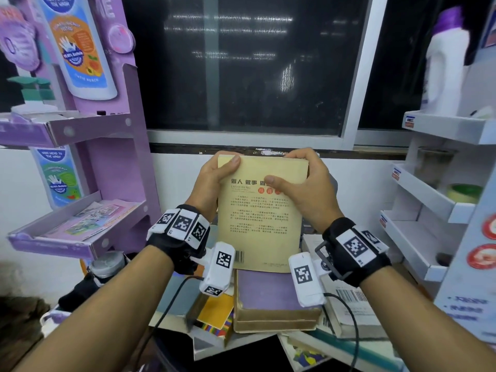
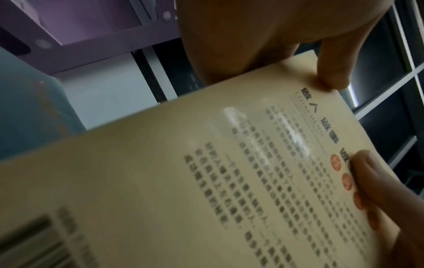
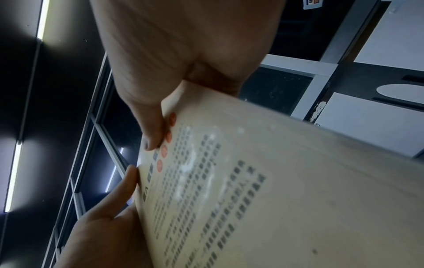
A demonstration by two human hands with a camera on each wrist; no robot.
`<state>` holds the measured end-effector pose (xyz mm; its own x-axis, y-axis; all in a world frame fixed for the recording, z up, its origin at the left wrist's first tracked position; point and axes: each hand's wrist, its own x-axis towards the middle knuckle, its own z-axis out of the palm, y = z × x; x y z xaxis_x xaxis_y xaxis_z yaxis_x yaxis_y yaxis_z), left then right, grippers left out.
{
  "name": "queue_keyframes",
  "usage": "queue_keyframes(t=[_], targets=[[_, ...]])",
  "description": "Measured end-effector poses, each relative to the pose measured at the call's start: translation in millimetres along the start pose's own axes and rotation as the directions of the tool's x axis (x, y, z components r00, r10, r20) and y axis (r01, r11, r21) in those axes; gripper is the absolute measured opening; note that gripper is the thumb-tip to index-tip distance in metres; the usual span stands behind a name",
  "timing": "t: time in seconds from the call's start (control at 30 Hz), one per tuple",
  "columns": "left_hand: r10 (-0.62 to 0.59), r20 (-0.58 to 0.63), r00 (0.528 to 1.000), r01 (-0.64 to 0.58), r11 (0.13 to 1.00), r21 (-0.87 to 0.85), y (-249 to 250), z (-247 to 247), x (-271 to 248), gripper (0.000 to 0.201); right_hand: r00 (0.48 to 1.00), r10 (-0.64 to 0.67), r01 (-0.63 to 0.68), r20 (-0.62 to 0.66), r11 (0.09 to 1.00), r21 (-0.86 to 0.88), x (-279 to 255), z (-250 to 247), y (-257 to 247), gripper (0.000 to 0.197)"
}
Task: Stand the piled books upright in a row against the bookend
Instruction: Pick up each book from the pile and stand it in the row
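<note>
On my far left a purple cardboard display shelf [image 1: 80, 130] is standing, with pamphlets [image 1: 94, 218] lying in its lower tray. My left hand [image 1: 214, 175] is gripping the upper left corner of the tan paperback [image 1: 257, 218], thumb lying across the top of the back cover and fingers curled behind it. I am holding that book raised and nearly upright in front of the dark window [image 1: 241, 63], its barcode at the lower edge. My right hand [image 1: 303, 183] is clamping the upper right edge, thumb pressing on the printed title and fingers wrapping over the top. Below the lifted book the rest of the pile is lying flat: a thick purple-covered book [image 1: 268, 294] directly under it, a yellow book [image 1: 214, 312] just beside that on the left, and a white book with a barcode [image 1: 351, 304] on the right. On the far right white tiered shelves [image 1: 429, 200] are holding a white bottle with a purple cap [image 1: 445, 63] and a roll of tape [image 1: 464, 193].
</note>
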<state>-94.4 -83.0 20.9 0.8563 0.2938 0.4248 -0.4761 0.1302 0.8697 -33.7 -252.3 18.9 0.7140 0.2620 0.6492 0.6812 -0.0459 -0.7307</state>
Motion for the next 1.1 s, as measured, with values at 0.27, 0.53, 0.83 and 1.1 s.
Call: queue_keyframes(t=[0.27, 0.53, 0.83, 1.1], targets=[[0.008, -0.142, 0.990, 0.011, 0.991, 0.134, -8.3, 5.5, 6.7, 0.026, 0.997, -0.046, 0.039, -0.056, 0.992, -0.124, -2.7, 2.2, -5.6, 0.044], [-0.006, -0.060, 0.998, 0.006, 1.000, -0.013, -10.7, 4.7, 11.9, 0.013, 0.864, 0.207, -0.090, 0.459, 0.961, -0.263, 16.3, -26.7, -42.3, 0.038], [-0.007, 0.000, 1.000, 0.007, 0.999, 0.049, -15.7, 8.3, 19.1, 0.020, 0.839, 0.245, -0.047, 0.485, 0.923, -0.383, 13.7, -25.6, -58.8, 0.064], [0.041, -0.005, 0.999, -0.037, 0.950, 0.310, -13.0, 0.9, 22.1, 0.024, 0.891, 0.195, -0.011, 0.411, 0.912, -0.409, 5.9, -21.6, -59.4, 0.054]])
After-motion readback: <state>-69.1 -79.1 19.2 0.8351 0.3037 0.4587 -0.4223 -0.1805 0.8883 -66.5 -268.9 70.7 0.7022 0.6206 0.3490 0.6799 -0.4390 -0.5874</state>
